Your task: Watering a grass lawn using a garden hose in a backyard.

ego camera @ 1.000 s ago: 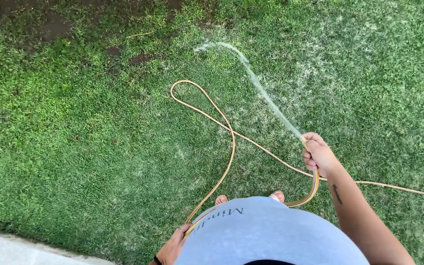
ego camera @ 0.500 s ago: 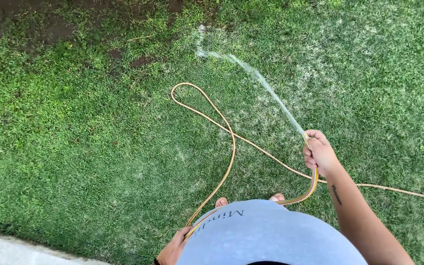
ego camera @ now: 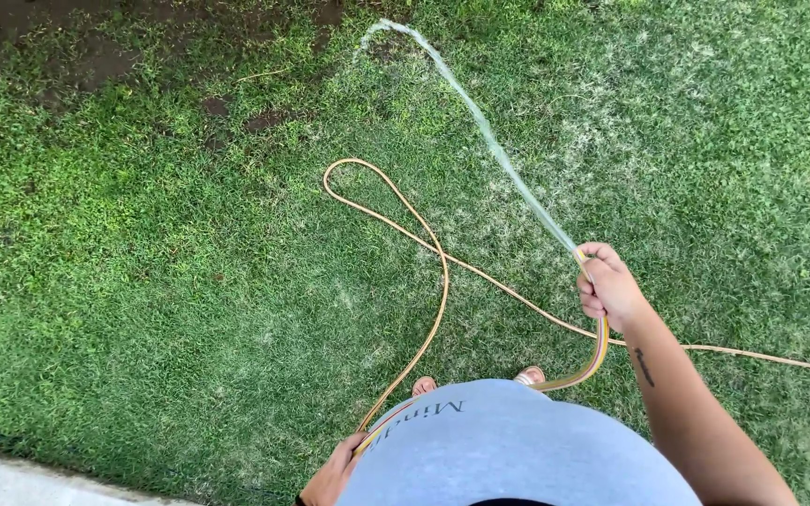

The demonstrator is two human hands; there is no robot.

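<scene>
Right hand [ego camera: 609, 289] clenched around the end of the yellow hose [ego camera: 442, 281], thumb over the outlet. Left hand [ego camera: 332, 473] grips the same hose low beside the grey shirt [ego camera: 517, 450]. Water jet [ego camera: 480, 126] leaves the right hand up-left; compared with half a second ago it reaches farther, landing by the bare soil patch [ego camera: 49, 47] at the top edge instead of mid-lawn. Hose loop on the grass [ego camera: 142, 281] unchanged; both hands barely shifted.

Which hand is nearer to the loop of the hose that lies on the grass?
Right. The right hand holds the hose end, right of the loop. The left hand grips the hose lower, farther below it.
</scene>
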